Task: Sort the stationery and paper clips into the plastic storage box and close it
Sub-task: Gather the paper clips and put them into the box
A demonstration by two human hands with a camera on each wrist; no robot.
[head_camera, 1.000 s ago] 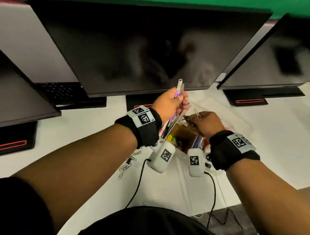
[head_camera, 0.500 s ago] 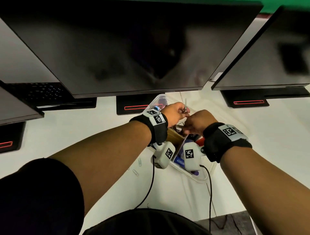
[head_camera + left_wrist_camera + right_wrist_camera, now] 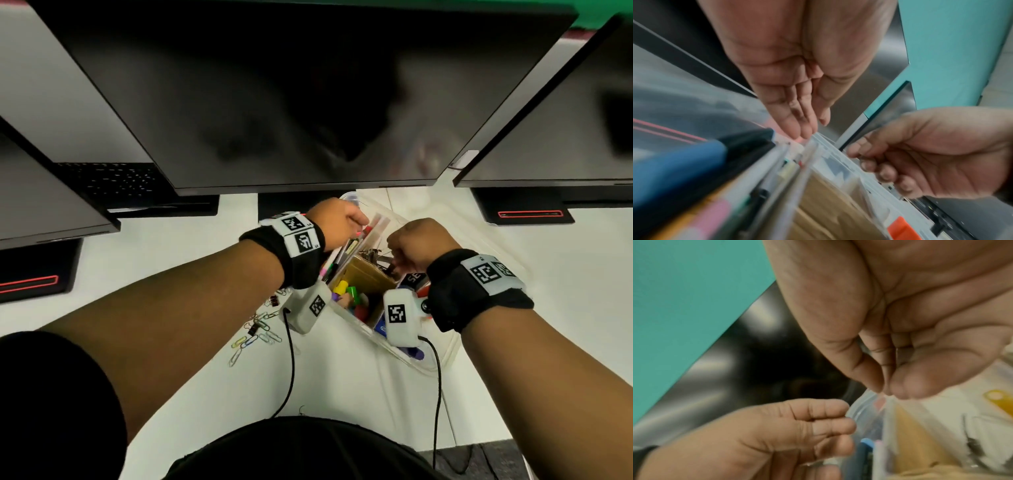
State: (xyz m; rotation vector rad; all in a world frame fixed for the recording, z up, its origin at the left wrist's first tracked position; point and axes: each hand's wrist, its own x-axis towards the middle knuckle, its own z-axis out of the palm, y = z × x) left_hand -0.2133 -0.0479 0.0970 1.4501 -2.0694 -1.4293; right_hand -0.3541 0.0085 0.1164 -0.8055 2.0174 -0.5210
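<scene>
Several coloured wire paper clips (image 3: 255, 330) lie loose on the white tabletop (image 3: 205, 394), just left of the clear plastic storage box (image 3: 442, 356). Above the box, the left hand (image 3: 337, 222) has straight fingers at the pens, and the right hand (image 3: 419, 245) is curled; whether it holds anything is unclear.

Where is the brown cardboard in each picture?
Head: the cardboard is in the middle, inside the box.
Left wrist: bottom middle.
Right wrist: bottom right.
Shared landmark: the left hand, just beside the cardboard in every view.
</scene>
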